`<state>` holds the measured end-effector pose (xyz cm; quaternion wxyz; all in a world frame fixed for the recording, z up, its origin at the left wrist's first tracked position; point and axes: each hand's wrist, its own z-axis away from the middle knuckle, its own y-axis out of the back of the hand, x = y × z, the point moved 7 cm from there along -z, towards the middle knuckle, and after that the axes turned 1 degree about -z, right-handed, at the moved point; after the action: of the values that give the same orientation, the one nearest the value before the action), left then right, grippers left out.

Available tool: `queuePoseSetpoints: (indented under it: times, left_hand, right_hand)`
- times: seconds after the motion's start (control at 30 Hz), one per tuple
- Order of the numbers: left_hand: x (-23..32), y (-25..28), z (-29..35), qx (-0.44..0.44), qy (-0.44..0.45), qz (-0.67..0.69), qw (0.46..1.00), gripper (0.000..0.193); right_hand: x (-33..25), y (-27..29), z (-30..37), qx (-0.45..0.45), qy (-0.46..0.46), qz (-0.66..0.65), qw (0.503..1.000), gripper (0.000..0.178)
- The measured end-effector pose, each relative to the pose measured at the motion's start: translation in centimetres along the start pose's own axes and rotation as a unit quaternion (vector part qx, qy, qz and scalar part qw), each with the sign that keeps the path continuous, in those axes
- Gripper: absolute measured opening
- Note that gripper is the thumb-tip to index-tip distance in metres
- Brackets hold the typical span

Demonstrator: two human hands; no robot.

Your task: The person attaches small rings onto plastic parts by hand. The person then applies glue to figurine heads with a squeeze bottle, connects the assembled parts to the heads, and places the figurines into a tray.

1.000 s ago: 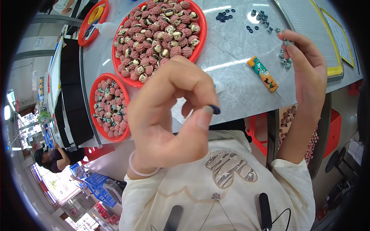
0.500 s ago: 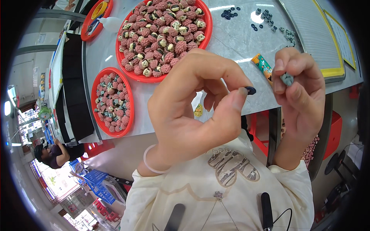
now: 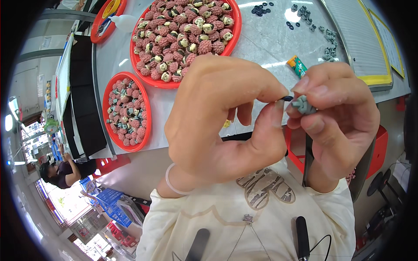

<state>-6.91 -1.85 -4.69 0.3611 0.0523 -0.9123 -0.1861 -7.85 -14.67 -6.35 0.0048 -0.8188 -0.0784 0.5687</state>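
Between the thumb and forefinger of my left hand [image 3: 217, 126] is a small dark round disc [image 3: 287, 98], pinched by its edge. My right hand [image 3: 344, 113] grips a small grey-green moulded piece [image 3: 305, 105] with its fingertips. Disc and piece are very close together at mid-height above the table edge; whether they touch I cannot tell. Behind my right hand lies a green tube with an orange end [image 3: 297, 66], partly covered by the fingers. More dark discs [image 3: 261, 9] and several grey-green pieces [image 3: 330, 43] are scattered on the table [image 3: 257, 43].
A big red basin [image 3: 238, 30] heaped with pink bumpy pieces bearing cream and black parts stands beyond my left hand. Left of it is a smaller red basin [image 3: 148, 117] of pink and grey-green pieces. A ridged tray [image 3: 355, 30] lies far right. Another person [image 3: 65, 172] is at far left.
My right hand has moved left toward my left hand, bringing the grey-green piece up to the disc and turning it. My left hand has shifted slightly, still pinching the disc.
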Motion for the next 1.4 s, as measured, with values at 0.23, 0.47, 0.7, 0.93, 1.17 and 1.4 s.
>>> queuePoseSetpoints:
  times: [0.23, 0.47, 0.7, 0.93, 1.17, 1.4]
  left_hand:
    - [0.6, -0.3, 0.4, 0.027, -0.083, -0.035, 0.996, 0.015]
    - [-1.3, -0.6, 0.7, 0.020, 0.071, 0.172, 0.982, 0.018]
    - [-3.0, -1.9, 1.9, 0.002, 0.320, 0.361, 0.876, 0.028]
    - [-3.3, -2.6, 3.0, -0.029, 0.444, 0.435, 0.783, 0.029]
    - [-3.2, -2.2, 2.5, -0.001, 0.325, 0.393, 0.860, 0.028]
    - [-2.0, -0.3, 1.4, 0.020, 0.012, 0.075, 0.997, 0.023]
  right_hand:
    - [0.9, -0.1, 0.9, 0.072, 0.008, -0.083, 0.994, 0.018]
    - [0.2, -0.8, 1.1, 0.059, 0.135, -0.016, 0.989, 0.016]
    - [-0.6, -1.0, 1.6, 0.074, 0.219, 0.105, 0.967, 0.019]
    - [-0.8, -1.8, 1.8, 0.058, 0.227, 0.205, 0.950, 0.020]
    - [-0.3, -1.6, 1.7, 0.089, 0.149, 0.109, 0.979, 0.017]
    - [-0.2, -1.9, 1.5, 0.083, 0.113, 0.089, 0.986, 0.015]
